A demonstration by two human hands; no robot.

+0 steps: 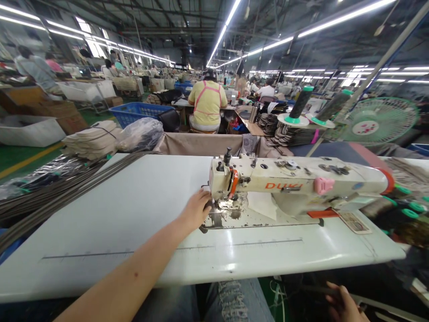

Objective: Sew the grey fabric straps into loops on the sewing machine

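Observation:
A white sewing machine [261, 179] with orange lettering stands on the pale table [134, 214]. My left hand [196, 209] is at the left end of its head, beside the needle and the lit presser foot [227, 204]. Its fingers bend in against the machine, and the tips are partly hidden, so what they grip cannot be made out. Down at the lower right, below the table's front edge, my right hand [345, 304] is partly in view. Its fingers are apart over a dark area, with nothing visible in them.
Long dark strips [67, 188] lie over the table's left side. Two thread cones [301, 105] stand behind the machine, near a green fan [378, 120]. A blue basket [137, 114] and stacked pale pieces [92, 138] are beyond. A person in yellow [208, 100] sits ahead.

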